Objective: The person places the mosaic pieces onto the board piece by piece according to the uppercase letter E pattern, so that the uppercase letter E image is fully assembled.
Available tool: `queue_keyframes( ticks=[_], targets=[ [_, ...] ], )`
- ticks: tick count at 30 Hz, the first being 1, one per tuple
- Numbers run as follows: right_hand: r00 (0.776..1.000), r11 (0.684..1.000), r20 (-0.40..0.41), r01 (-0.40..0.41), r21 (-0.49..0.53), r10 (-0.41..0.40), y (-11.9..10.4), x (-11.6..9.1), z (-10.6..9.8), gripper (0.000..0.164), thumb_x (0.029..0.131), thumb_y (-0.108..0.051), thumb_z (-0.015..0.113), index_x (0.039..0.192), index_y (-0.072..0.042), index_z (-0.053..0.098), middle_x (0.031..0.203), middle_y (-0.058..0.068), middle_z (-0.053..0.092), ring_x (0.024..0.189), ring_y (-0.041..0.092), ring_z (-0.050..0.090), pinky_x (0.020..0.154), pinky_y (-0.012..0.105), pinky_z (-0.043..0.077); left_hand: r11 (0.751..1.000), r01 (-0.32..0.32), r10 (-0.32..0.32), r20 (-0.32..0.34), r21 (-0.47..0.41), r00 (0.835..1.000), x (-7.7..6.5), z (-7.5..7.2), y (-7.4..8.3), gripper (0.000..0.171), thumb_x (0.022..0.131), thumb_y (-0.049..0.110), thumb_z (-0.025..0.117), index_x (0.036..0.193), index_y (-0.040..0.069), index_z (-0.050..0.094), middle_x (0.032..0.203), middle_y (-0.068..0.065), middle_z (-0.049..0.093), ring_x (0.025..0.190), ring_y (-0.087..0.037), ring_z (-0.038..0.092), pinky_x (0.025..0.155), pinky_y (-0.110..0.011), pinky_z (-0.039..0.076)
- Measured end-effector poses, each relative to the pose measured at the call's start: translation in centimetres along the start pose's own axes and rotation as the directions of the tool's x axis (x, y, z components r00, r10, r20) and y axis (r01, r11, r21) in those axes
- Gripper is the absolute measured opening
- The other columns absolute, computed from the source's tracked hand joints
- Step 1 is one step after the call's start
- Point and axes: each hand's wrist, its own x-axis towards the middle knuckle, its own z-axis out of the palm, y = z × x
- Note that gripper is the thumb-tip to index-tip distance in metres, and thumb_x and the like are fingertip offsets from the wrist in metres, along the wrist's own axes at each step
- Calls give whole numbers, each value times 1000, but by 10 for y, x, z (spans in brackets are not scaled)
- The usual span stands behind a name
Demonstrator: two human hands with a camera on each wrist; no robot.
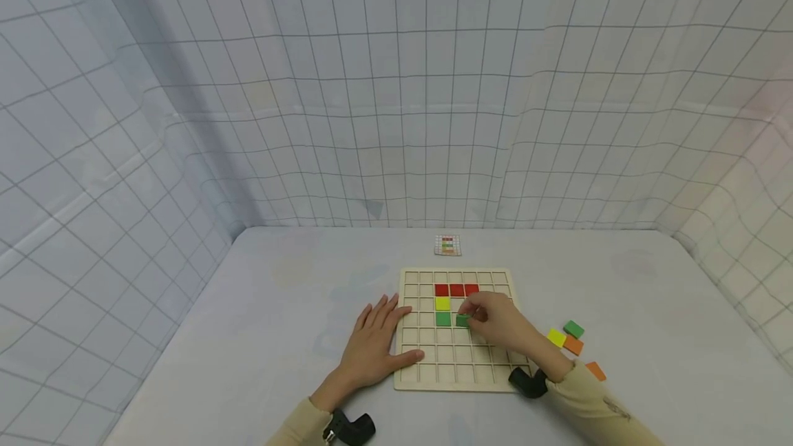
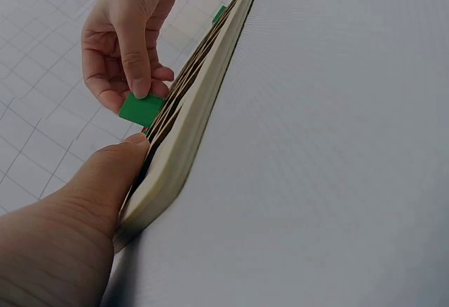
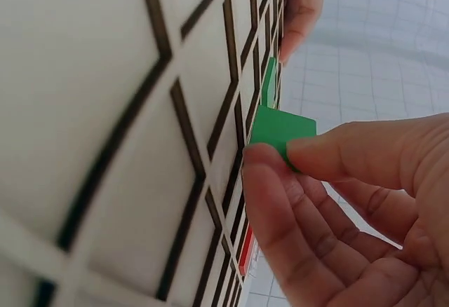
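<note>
My right hand pinches a green square tile between thumb and fingers, tilted close over the wooden grid board. In the head view this tile lies just right of another green tile set in the grid. Above that one sits a yellow tile, and a row of red tiles runs along the top. My left hand rests with spread fingers at the board's left edge, its thumb lying on the board. The left wrist view shows that thumb against the board's rim.
Loose tiles lie right of the board: a green one, a yellow one and two orange ones, the nearer orange tile beside the right sleeve. A small card with a coloured grid pattern lies behind the board. Checked curtains surround the white table.
</note>
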Motion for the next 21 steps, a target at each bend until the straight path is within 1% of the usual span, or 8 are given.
queue_keyframes(
  ticks=[2, 6, 9, 21],
  targets=[
    [1000, 1000, -6, -20, -22, 20, -2, 2, 0, 14, 80, 4, 70, 86, -9, 68, 78, -6, 62, 67, 9, 52, 60, 24, 47, 1000, -3, 3, -2, 3, 1000, 0, 0, 0, 83, 82, 73, 49, 144, 19, 39, 153, -9, 27, 142, -26, 15, 112, -47, 7],
    [995, 991, -24, -97, -87, 96, -5, 5, 0, 13, 80, -3, 73, 82, -15, 68, 74, -12, 60, 67, 7, 53, 61, 25, 46, 1000, -3, 3, -3, 3, 1000, 0, 1, -1, 83, 82, 74, 48, 144, 19, 39, 153, -9, 27, 142, -25, 15, 112, -46, 7],
    [991, 984, -38, -131, -123, 127, -5, 6, -1, 12, 80, -7, 74, 79, -17, 68, 72, -13, 58, 66, 6, 52, 60, 26, 45, 1000, 0, 0, 0, 0, 1000, 0, 1, -1, 83, 82, 74, 48, 144, 19, 39, 153, -9, 27, 142, -25, 14, 112, -46, 6],
    [989, 971, -86, -137, -196, 123, -6, 6, 1, 8, 79, -8, 75, 79, -15, 73, 73, -12, 55, 61, 6, 47, 53, 24, 41, 1000, -2, 2, 3, -6, 1000, 0, 1, 0, 82, 82, 73, 49, 144, 19, 38, 153, -9, 26, 142, -25, 14, 112, -46, 6]
  ],
)
